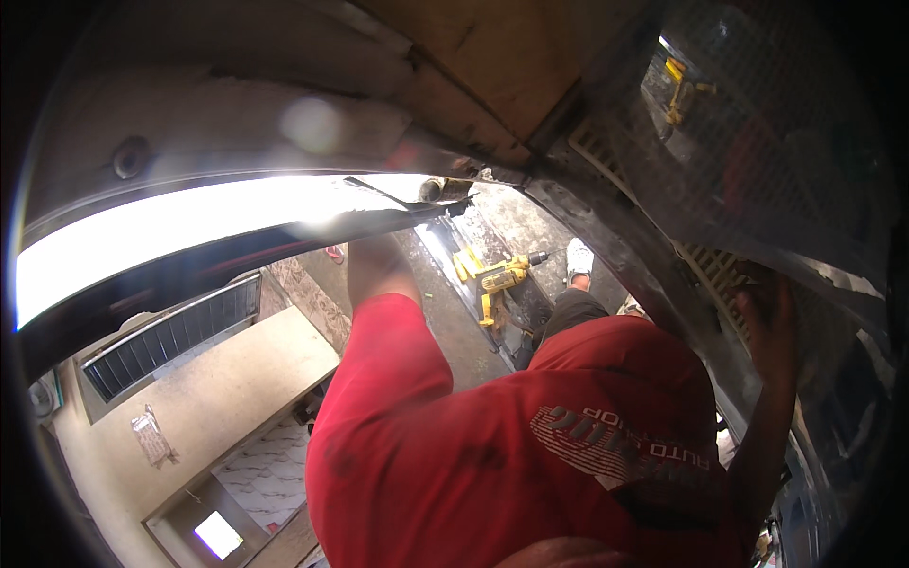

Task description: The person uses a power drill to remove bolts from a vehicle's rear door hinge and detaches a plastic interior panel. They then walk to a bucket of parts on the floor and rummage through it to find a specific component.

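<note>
My left arm (pixel 379 350), in a red sleeve, reaches up and forward. Its forearm passes behind a long dark trim strip (pixel 237 256), so the hand is hidden. On the right, in shadow, my right hand (pixel 765 308) is raised beside a beige slatted grille (pixel 715 279). Its fingers are dim, and I cannot tell whether they grip the grille or only touch it. A dark, glossy see-through sheet (pixel 757 180) lies along that side and reflects the floor. Overhead curves a grey panel (pixel 237 123) with a round hole.
A yellow and black cordless drill (pixel 507 275) lies on the floor by my feet, near a white shoe (pixel 579 257). Beyond the strip, at lower left, are a beige wall (pixel 208 388) and a dark ribbed panel (pixel 175 336). A curved dark frame edge (pixel 615 237) runs down the right.
</note>
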### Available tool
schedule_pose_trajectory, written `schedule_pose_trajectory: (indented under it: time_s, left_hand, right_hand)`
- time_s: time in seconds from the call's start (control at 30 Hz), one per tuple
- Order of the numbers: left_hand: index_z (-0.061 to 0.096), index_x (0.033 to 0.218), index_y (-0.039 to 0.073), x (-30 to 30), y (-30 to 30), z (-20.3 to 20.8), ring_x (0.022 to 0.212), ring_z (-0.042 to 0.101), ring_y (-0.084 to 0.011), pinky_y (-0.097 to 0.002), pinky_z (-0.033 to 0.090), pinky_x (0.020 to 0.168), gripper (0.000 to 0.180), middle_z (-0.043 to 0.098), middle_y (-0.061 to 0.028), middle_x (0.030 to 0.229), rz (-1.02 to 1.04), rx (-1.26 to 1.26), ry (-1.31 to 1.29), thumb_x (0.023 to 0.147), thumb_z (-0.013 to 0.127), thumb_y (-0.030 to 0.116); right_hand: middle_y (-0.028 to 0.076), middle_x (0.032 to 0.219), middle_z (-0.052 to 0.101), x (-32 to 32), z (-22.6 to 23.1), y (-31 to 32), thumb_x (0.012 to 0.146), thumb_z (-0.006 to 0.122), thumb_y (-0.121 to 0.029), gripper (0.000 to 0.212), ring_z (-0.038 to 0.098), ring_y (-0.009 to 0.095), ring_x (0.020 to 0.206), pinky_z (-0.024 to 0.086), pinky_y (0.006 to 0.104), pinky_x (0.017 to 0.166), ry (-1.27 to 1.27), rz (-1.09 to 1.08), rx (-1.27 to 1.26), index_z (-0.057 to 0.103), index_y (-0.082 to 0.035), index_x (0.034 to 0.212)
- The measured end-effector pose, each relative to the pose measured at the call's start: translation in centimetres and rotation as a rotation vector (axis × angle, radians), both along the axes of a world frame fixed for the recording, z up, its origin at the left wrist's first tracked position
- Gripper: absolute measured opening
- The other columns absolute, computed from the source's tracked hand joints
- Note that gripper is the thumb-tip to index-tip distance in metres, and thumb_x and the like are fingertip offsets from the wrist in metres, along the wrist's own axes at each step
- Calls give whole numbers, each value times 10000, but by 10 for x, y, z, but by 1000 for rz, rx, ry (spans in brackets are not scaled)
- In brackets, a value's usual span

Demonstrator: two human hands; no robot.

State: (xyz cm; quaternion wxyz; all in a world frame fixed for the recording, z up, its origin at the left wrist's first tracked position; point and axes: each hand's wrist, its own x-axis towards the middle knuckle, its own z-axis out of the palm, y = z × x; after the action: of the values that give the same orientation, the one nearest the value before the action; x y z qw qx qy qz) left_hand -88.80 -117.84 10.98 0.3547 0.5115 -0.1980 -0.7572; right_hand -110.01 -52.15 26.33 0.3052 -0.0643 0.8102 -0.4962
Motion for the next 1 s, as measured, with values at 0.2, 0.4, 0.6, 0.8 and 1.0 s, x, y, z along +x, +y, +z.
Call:
schedule_pose_trajectory:
  time_s: [0.2,0.4,0.6,0.8,1.0]
  left_hand:
    - [416,1569,77,-2,2,-2,1347,504,-335,-558,368,1133,968,405,-119,1620,-5,28,-6,918,502,789]
    - [410,1574,72,-3,6,-5,1348,503,-334,-559,366,1132,985,398,-119,1628,-14,46,-21,913,503,796]
    - [405,1579,67,-4,9,-7,1349,502,-333,-560,365,1131,1002,391,-119,1636,-17,58,-32,907,503,804]
    - [400,1584,62,-7,17,-13,1349,501,-333,-560,364,1130,1019,384,-120,1644,-29,78,-45,902,504,811]
    - [394,1588,57,6,30,-18,1350,500,-332,-561,362,1128,1036,377,-120,1652,-46,120,-61,896,504,819]
  right_hand:
    - [159,1373,607,0,-3,-1,1010,688,-151,588,636,215,1167,491,368,1033,6,-25,-1,425,-4,1516]
    - [168,1393,599,0,-12,8,1005,702,-170,572,623,240,1215,469,371,1063,113,7,93,458,6,1491]
    - [135,1354,631,3,6,-6,1005,693,-145,513,634,206,1204,490,355,1047,-26,-49,-8,492,-6,1456]
    - [114,1333,638,7,9,-6,1010,661,-87,550,650,187,1162,513,340,1011,28,-46,-14,449,-20,1513]
    - [105,1316,633,6,5,-1,1001,641,-44,660,646,170,1120,525,326,979,40,-44,-52,377,-87,1604]
